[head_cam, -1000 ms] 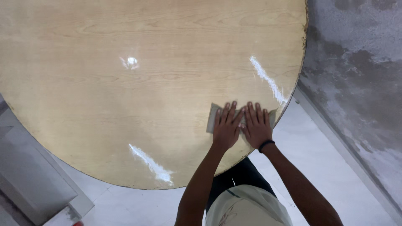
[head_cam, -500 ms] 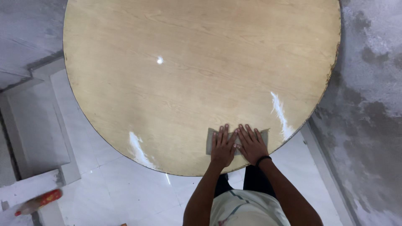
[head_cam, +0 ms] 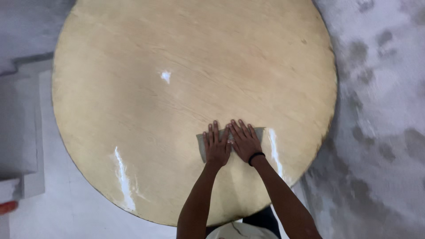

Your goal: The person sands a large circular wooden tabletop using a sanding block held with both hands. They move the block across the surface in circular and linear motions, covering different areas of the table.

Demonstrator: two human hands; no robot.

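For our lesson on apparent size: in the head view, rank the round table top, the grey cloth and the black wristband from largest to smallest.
1. Round table top
2. Grey cloth, partly hidden under both hands
3. Black wristband

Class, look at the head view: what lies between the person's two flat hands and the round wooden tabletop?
A grey cloth lies there, pressed flat under the left hand and right hand on the round wooden tabletop, as the head view shows.

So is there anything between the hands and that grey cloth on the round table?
Nothing visible. The left hand and right hand both lie flat on the grey cloth, side by side, and the cloth lies on the round wooden table.
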